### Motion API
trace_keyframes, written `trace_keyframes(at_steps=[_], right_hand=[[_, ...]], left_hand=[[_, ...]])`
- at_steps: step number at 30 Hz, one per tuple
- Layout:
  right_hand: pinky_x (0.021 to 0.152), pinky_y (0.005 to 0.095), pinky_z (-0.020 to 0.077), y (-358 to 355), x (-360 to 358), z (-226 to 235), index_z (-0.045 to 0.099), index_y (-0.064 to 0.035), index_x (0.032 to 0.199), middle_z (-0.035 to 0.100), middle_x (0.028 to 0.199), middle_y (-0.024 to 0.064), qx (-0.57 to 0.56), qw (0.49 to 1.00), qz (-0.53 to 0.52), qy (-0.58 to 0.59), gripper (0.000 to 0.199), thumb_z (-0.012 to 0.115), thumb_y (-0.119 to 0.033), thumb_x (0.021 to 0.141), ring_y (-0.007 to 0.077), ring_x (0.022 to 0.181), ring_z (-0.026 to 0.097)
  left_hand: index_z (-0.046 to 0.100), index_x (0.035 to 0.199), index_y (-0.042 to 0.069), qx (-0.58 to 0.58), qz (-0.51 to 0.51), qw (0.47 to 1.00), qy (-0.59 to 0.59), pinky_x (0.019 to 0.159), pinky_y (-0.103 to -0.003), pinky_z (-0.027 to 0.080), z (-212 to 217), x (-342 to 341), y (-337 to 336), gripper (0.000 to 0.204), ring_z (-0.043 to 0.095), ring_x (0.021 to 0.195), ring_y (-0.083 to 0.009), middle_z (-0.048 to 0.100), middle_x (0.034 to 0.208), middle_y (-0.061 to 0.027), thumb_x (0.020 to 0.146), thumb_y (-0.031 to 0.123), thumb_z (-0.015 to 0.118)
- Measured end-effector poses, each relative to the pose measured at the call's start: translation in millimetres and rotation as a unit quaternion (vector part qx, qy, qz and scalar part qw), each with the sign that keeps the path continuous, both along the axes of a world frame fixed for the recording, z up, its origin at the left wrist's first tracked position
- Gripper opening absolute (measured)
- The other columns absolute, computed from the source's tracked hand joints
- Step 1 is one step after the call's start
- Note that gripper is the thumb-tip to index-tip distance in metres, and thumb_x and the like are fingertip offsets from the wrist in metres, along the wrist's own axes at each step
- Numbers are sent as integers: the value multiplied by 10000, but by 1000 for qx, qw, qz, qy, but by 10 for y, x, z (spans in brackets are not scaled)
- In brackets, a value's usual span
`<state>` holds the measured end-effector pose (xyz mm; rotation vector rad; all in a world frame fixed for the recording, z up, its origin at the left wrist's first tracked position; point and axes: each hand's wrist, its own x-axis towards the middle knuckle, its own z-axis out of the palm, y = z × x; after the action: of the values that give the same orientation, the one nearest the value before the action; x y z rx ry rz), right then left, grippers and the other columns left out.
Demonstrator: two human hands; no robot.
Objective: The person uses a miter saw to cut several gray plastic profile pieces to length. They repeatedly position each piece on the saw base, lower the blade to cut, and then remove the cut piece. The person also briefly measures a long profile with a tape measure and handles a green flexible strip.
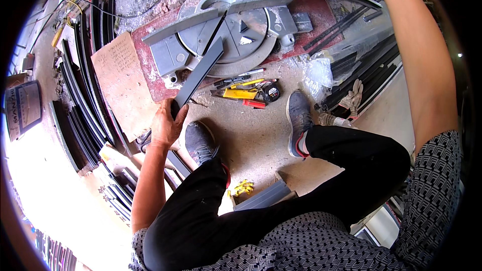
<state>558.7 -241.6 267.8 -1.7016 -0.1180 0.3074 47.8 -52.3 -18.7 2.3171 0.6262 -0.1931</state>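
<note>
In the head view, the dark strip [200, 74] points far-right along its long axis over the saw base [233, 52], near end clamped in the left grip [167, 126]; the right grip's state I cannot tell.

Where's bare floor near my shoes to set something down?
Bare floor lies between your left shoe and right shoe, bordered by the tape measure ahead and yellow bundle nearer you. Crowded: black strips at left, tools before the saw, black profiles and a glove at right.

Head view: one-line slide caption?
Left hand holds a dark bar, its far end at the miter saw base; right hand unseen.
</note>
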Motion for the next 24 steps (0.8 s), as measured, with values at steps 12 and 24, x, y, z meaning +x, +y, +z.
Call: trace_keyframes(at_steps=[12, 24], right_hand=[[631, 461, 614, -23, -191, -27, 518, -73, 1103, 582, 822, 119, 20, 999, 24, -34, 356, 686, -172, 806, 312, 688, 665], [582, 427, 586, -12, -114, -9, 539, -108, 907, 550, 712, 55, 25, 999, 25, -28, 197, 680, -170, 784, 244, 607, 617]], left_hand=[[605, 1156, -27, 9, -1, 1000, -11, 836, -479, 549, -25, 66, 80, 500, 683, 924, -456, 690, 992, -294, 968, 422, 717], [603, 1214, -19, 59, -41, 997, -27, 855, -488, 555, 25, 373, 332, 532, 690, 982, -468, 703, 1069, -294, 967, 440, 711]])
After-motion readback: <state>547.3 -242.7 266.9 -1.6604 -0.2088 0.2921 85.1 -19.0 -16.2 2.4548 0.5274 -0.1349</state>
